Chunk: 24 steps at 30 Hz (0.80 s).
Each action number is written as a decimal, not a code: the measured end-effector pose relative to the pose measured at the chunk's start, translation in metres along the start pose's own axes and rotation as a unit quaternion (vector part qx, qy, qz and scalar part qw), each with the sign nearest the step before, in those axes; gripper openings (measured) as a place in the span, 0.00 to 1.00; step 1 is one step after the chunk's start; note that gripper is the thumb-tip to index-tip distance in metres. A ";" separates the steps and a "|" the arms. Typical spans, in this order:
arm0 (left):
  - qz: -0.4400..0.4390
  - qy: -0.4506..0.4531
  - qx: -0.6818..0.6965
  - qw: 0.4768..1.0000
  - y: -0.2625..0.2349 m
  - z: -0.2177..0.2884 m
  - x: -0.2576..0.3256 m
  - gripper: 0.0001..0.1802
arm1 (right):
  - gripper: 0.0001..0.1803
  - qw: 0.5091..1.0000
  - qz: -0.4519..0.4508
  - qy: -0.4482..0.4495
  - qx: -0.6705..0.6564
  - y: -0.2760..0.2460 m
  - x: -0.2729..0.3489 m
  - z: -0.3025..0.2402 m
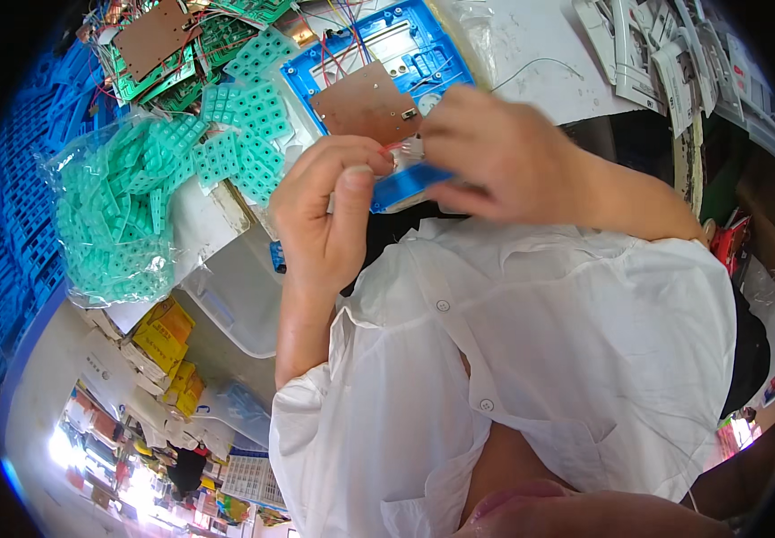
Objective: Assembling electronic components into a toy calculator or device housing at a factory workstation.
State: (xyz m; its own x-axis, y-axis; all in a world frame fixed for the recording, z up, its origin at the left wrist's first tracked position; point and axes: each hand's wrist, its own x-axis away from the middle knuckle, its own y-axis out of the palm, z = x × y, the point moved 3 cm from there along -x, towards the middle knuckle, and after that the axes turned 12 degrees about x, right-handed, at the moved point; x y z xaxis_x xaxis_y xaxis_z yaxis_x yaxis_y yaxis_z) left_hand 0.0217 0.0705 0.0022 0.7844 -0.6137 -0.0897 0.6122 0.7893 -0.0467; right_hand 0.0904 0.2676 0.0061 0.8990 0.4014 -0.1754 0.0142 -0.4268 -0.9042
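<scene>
A blue plastic housing (pixel 445 40) lies at the table's near edge, its open inside facing up. Across its lower part rests a brown circuit board (pixel 365 100), with red, blue and yellow wires running above it. At the housing's near left corner my left hand (pixel 329 197) has its thumb and fingers pinched together, a red wire (pixel 393 145) at their tips. My right hand (pixel 495 152) is over the near right side, thumb below and fingers curled in toward the left fingertips. Motion smears it, so whether it grips anything is unclear.
Left of the housing are green rubber keypads (pixel 248 112) and a clear bag (pixel 118 206) full of them. Green circuit boards (pixel 190 67) pile up behind. Blue plastic parts (pixel 11 224) stack at far left, white-grey plastic parts (pixel 665 63) at back right. A translucent bin (pixel 239 287) sits below the table edge.
</scene>
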 end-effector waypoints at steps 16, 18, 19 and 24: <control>-0.091 0.104 -0.199 0.970 0.031 0.001 -0.004 0.10 | 0.10 0.960 -0.030 0.155 -0.230 -0.022 0.022 0.016; -0.103 0.134 -0.222 0.960 0.035 -0.003 -0.002 0.12 | 0.09 0.936 -0.072 0.170 -0.301 -0.021 0.025 0.019; -0.102 0.148 -0.230 0.956 0.037 -0.006 -0.001 0.13 | 0.09 0.921 -0.093 0.177 -0.335 -0.020 0.026 0.022; -0.093 0.182 -0.243 0.948 0.042 -0.014 -0.003 0.15 | 0.10 0.979 -0.015 0.102 -0.178 -0.021 0.028 0.026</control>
State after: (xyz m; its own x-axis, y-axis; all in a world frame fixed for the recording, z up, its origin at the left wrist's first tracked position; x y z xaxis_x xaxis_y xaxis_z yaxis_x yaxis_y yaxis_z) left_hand 0.0438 0.1061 -0.0135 0.5272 -0.7661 -0.3676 0.5497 0.6374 -0.5400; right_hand 0.1041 0.3092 0.0100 0.9639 0.2635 -0.0375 0.1602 -0.6870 -0.7088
